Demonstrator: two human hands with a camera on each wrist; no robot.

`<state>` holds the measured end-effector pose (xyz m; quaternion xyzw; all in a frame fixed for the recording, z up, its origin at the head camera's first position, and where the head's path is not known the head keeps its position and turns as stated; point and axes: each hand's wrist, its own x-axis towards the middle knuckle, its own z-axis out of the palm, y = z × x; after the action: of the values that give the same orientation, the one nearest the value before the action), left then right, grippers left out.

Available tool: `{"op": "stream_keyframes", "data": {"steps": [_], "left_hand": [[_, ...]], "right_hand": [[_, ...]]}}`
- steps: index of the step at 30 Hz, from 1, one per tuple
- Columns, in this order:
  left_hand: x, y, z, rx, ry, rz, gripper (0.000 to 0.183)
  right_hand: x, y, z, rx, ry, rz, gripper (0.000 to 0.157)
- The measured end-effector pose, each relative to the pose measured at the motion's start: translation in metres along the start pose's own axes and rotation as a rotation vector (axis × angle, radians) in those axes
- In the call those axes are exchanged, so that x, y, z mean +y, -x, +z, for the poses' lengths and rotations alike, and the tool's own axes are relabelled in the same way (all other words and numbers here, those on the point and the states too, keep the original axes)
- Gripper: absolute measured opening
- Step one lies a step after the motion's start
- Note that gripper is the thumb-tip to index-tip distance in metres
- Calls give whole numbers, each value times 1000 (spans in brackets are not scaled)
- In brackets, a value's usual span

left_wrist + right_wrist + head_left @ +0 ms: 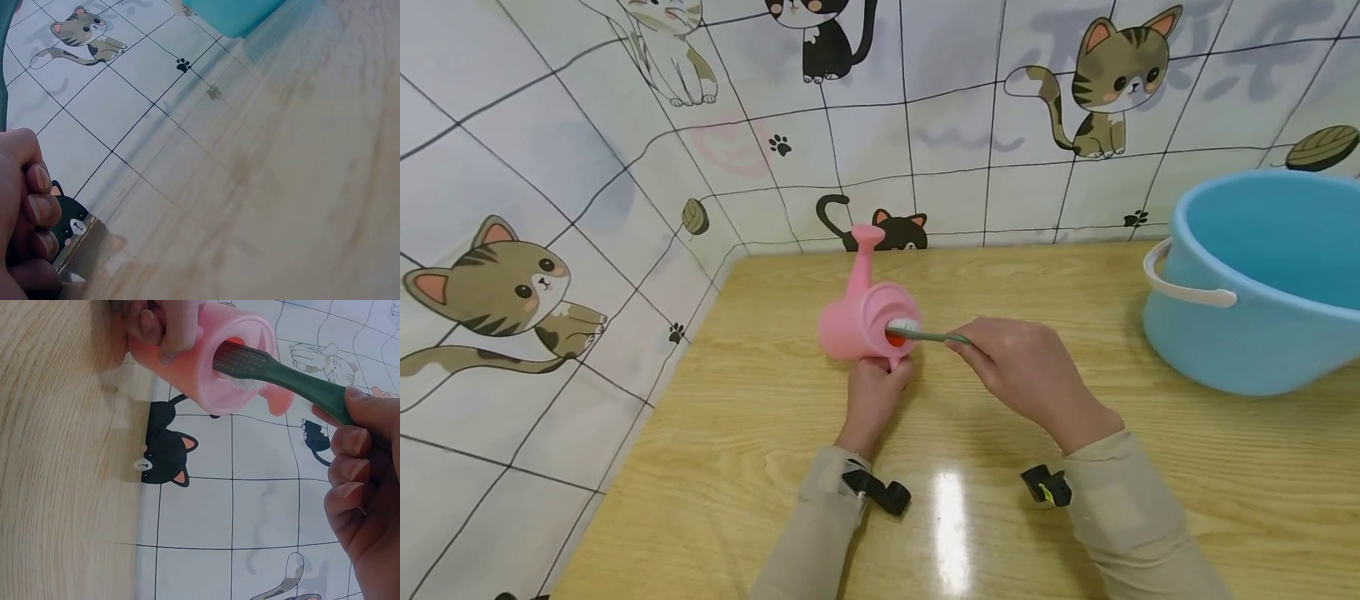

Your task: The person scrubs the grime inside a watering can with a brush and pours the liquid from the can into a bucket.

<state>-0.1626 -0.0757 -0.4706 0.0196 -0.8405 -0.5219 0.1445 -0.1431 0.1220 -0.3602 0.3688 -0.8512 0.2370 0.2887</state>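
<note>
A pink watering can is tipped over, its round opening facing the right hand and its spout pointing toward the wall. My left hand grips it by the handle, and the curled fingers also show in the left wrist view. My right hand pinches the green handle of a scrubbing brush. The brush head, with white bristles, sits partly inside the can's opening. Something orange-red shows within the can, too little of it to name.
A light blue bucket with a white handle stands on the right of the wooden table. Behind and to the left rise walls covered in cat-patterned tile print. Each wrist wears a black strap-on camera mount.
</note>
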Motion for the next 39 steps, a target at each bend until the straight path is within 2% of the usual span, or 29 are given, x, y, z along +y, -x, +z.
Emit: {"op": "stream_keyframes", "data": {"steps": [13,27,39], "left_hand": [[3,-2,1,-8,16,20,30],[-1,-1,-2,-16,-15,6,29],[1,-2,0,-22,-4,13,30]], "right_hand": [[3,0,-6,-16,-14,-10,22],[4,0,-8,-10,-15,-40,29],[6,-1,-16,-50,-17,-35,9]]}}
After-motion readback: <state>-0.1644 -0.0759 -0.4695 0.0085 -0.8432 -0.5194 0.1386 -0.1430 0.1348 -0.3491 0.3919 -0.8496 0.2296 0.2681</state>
